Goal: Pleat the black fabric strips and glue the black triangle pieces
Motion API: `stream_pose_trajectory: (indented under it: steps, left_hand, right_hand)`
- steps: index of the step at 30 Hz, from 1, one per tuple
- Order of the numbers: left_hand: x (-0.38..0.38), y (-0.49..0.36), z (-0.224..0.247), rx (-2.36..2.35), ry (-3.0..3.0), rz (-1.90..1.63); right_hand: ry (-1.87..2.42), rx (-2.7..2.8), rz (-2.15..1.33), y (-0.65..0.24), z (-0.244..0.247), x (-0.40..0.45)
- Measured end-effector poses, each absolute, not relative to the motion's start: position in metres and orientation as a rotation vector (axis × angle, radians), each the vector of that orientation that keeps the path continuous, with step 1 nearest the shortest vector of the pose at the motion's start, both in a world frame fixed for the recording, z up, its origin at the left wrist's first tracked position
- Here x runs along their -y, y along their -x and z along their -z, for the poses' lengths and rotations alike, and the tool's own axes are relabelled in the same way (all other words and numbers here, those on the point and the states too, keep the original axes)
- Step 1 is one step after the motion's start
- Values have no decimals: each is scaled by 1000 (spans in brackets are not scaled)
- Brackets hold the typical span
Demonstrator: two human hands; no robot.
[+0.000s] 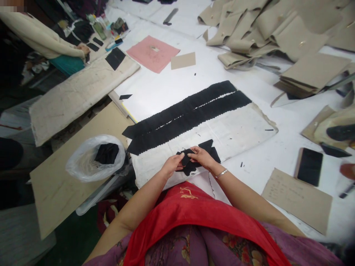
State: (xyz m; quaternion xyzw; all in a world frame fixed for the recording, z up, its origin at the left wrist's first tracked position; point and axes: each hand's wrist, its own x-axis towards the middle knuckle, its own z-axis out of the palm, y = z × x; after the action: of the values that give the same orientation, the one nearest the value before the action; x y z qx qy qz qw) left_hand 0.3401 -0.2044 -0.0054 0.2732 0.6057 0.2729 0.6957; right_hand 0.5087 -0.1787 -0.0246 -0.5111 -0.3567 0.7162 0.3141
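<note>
Both my hands meet at a small black piece [186,156] near the front edge of the white cloth pad [238,127]. My left hand [174,164] pinches its left side, and my right hand [200,156], below a silver bracelet, grips its right side. Under and beside my hands lie more black pieces [206,145] in a loose pile. Farther up the pad, two long rows of overlapping black pieces [188,118] run diagonally, with zigzag edges.
A plastic-lined bin [74,162] stands at the left beside a tan board [58,181]. To the right are a phone [309,166] and a written card [299,199]. Beige pieces [294,33] are heaped at the back right. Another person's hand [83,48] works at the upper left.
</note>
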Motion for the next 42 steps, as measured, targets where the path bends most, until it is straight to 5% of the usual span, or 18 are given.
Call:
stream_pose_trajectory:
  steps: [11, 17, 31, 39, 42]
  left_hand:
    - [163, -322, -3, -1441, -885, -1005]
    - [174, -281, 8, -1468, -524, -1078]
    - [213, -303, 42, -1232, -165, -949]
    - [209, -294, 46, -1258, -196, -957]
    - [211, -293, 43, -1290, -228, -942]
  right_hand:
    - [1366, 1775, -1286, -498, 15, 168]
    - [1169, 2532, -874, -495, 31, 179]
    - [1199, 2789, -611, -479, 29, 195]
    - [1082, 3015, -1026, -501, 10, 238]
    - [1300, 2842, -774, -498, 7, 232]
